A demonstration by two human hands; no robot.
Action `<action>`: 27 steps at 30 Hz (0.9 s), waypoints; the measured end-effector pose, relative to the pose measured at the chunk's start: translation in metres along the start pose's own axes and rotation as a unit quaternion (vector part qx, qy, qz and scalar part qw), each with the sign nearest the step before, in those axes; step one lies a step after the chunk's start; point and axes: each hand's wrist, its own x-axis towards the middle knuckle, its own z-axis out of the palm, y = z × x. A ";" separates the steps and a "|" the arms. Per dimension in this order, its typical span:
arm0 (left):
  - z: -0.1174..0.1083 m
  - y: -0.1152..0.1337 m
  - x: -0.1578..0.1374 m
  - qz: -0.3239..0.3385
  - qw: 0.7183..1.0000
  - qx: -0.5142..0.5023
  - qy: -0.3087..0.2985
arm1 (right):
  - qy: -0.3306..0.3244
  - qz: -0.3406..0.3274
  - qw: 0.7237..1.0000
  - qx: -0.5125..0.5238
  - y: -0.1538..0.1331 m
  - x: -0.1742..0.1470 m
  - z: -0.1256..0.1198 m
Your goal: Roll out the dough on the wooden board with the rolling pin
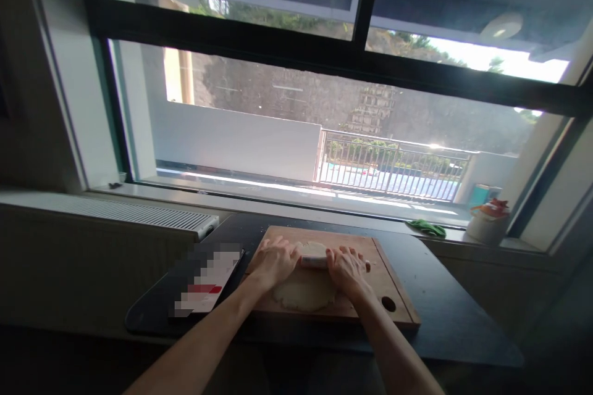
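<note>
A sheet of pale dough with an uneven edge is spread over a wooden cutting board. Across its far part lies a rolling pin, its middle showing between my two hands. My left hand is on the pin's left part, and my right hand is on its right part, with a brown handle end just past the fingers. Both hands bear on the pin from above, and their palms hide its ends in part. More dough shows beyond the pin.
The board rests on a dark table against a window sill. A tablet-like flat item, partly blurred out, lies left of the board. On the sill are a green cloth and a pale jug-like container. A radiator stands at left.
</note>
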 end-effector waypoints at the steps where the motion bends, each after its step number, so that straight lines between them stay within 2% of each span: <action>1: -0.002 0.000 -0.008 0.012 1.000 -0.012 0.004 | 0.013 -0.009 1.000 0.004 0.002 -0.010 0.000; 5: -0.009 -0.001 -0.045 0.059 0.996 -0.051 0.031 | 0.068 -0.047 0.996 0.016 0.008 -0.055 -0.004; 8: -0.009 -0.003 -0.056 0.068 0.995 -0.049 0.047 | 0.075 -0.059 0.995 0.018 0.009 -0.068 -0.010; 10: -0.006 -0.005 -0.049 0.070 0.996 -0.041 0.035 | 0.050 -0.055 0.997 0.024 0.008 -0.060 -0.012; 13: -0.001 -0.006 -0.023 0.064 0.998 -0.022 0.002 | 0.002 -0.023 0.999 0.022 0.003 -0.029 -0.010; 16: 0.004 -0.003 0.002 0.037 0.999 -0.005 -0.015 | 0.005 0.012 1.000 0.007 -0.001 0.000 -0.003; 18: 0.005 -0.001 0.007 0.021 1.000 -0.003 -0.013 | 0.021 0.013 1.000 0.005 -0.001 0.005 0.001; 21: 0.001 0.000 -0.008 0.032 0.999 -0.021 -0.002 | 0.037 -0.012 0.999 0.011 0.000 -0.014 0.001; 27: -0.007 -0.007 -0.064 0.064 0.997 -0.046 0.017 | 0.100 -0.049 0.993 0.029 0.000 -0.080 -0.004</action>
